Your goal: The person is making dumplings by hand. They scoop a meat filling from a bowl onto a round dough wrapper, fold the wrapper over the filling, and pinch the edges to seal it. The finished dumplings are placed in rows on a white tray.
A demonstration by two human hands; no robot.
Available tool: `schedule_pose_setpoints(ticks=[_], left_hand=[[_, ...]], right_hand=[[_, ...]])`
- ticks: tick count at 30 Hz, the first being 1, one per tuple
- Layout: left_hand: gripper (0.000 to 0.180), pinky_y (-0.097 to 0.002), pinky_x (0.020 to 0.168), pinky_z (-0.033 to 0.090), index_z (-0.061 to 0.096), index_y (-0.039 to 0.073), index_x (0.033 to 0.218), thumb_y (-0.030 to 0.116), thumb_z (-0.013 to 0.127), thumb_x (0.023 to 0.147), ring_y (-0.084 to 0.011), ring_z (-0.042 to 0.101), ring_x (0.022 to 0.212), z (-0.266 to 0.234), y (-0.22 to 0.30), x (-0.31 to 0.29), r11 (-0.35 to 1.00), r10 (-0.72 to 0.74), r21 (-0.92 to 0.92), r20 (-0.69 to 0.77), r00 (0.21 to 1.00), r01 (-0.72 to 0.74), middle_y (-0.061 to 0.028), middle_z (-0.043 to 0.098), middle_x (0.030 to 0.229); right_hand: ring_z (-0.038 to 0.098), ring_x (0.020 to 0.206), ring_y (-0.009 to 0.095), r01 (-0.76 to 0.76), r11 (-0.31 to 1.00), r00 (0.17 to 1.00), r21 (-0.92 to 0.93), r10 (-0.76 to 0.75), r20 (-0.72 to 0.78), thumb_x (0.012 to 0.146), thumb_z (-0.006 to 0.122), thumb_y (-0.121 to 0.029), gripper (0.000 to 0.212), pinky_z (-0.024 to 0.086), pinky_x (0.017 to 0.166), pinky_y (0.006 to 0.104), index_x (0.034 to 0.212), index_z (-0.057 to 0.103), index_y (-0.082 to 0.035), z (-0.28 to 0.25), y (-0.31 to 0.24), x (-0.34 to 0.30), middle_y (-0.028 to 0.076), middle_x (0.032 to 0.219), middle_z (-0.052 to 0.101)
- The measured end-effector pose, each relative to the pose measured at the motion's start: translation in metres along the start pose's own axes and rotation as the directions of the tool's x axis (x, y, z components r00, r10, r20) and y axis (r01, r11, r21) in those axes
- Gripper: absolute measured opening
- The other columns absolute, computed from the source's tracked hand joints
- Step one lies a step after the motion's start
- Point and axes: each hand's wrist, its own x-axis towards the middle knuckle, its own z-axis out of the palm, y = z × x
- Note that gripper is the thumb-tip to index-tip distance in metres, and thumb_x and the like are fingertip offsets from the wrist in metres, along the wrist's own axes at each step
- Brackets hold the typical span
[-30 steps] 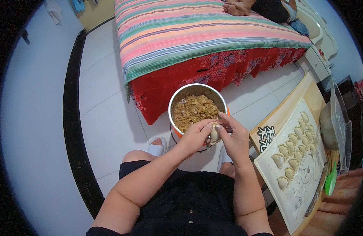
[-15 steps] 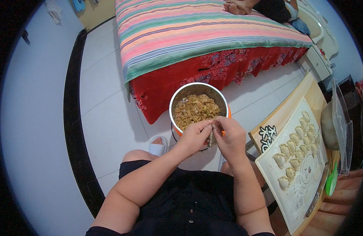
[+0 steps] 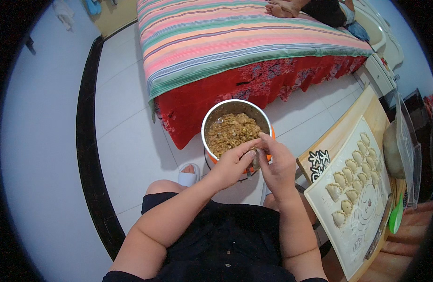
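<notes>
My left hand (image 3: pixel 230 165) and my right hand (image 3: pixel 278 164) meet just over the near rim of a steel pot (image 3: pixel 204 129). Between their closed fingertips they pinch a pale dumpling (image 3: pixel 256 162), mostly hidden by the fingers. Inside the pot lies a brown, chopped filling (image 3: pixel 233 132). To my right, several crimped dumplings (image 3: pixel 351 164) lie in rows on a white mat (image 3: pixel 336 239).
The mat rests on a wooden board (image 3: pixel 336 124), with a dark rolling pin (image 3: pixel 380 228) and a green spoon (image 3: pixel 396 216) at its right side. Ahead stands a bed with a striped cover (image 3: pixel 202 42), where another person's feet (image 3: pixel 282 9) show.
My fingers have shifted around the dumpling; the right hand has turned slightly and covers more of it. The pot and the dumplings on the mat stay where they were.
</notes>
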Motion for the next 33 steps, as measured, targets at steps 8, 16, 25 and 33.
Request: schedule_pose_setpoints(ticks=[8, 16, 25, 33], left_hand=[[0.033, -0.0272, 0.089, 0.046, 0.046, 0.0, 0.127, 0.009, 0.043, 0.095, -0.0152, 0.055, 0.104, -0.001, 0.0, 0.002, 0.934, -0.148, -0.34, -0.079, 0.986, 0.112, -0.0106, 0.055, 0.118], [0.039, -0.0324, 0.097, 0.043, 0.04, 0.003, 0.133, 0.013, 0.043, 0.096, -0.0177, 0.049, 0.115, 0.0, 0.003, 0.002, 0.962, -0.027, -0.271, -0.038, 0.999, 0.015, -0.0106, 0.051, 0.125], [0.044, -0.0315, 0.098, 0.04, 0.035, 0.002, 0.137, 0.008, 0.045, 0.094, -0.018, 0.047, 0.118, -0.001, 0.002, -0.003, 1.0, 0.021, 0.015, -0.018, 1.0, -0.021, -0.0117, 0.047, 0.131], [0.054, -0.0333, 0.101, 0.038, 0.021, 0.003, 0.142, 0.002, 0.042, 0.093, -0.0203, 0.045, 0.121, 0.0, 0.018, -0.005, 0.949, 0.031, -0.312, -0.061, 0.998, -0.048, -0.0171, 0.043, 0.134]], right_hand=[[0.066, 0.09, 0.022, -0.285, 0.851, 0.95, 0.442, 0.314, 0.008, 0.077, 0.062, 0.004, 0.046, 0.052, 0.077, 0.0314, 0.122, 0.054, -0.004, 0.002, 0.0, -0.002, 0.016, 0.097, 0.066], [0.066, 0.083, 0.023, -0.179, 0.934, 0.977, 0.309, 0.207, -0.06, 0.074, 0.065, 0.004, 0.044, 0.052, 0.072, 0.032, 0.117, 0.057, -0.004, 0.002, 0.004, -0.004, 0.014, 0.091, 0.066], [0.063, 0.078, 0.029, 0.126, 0.992, 0.98, 0.003, -0.124, -0.154, 0.072, 0.064, 0.004, 0.042, 0.051, 0.067, 0.0361, 0.113, 0.059, -0.006, 0.002, -0.003, -0.001, 0.014, 0.087, 0.064], [0.064, 0.096, 0.025, -0.085, 0.914, 0.979, 0.396, 0.151, -0.139, 0.078, 0.059, 0.008, 0.046, 0.05, 0.084, 0.0329, 0.123, 0.05, 0.0, -0.001, -0.002, -0.008, 0.017, 0.108, 0.063]])
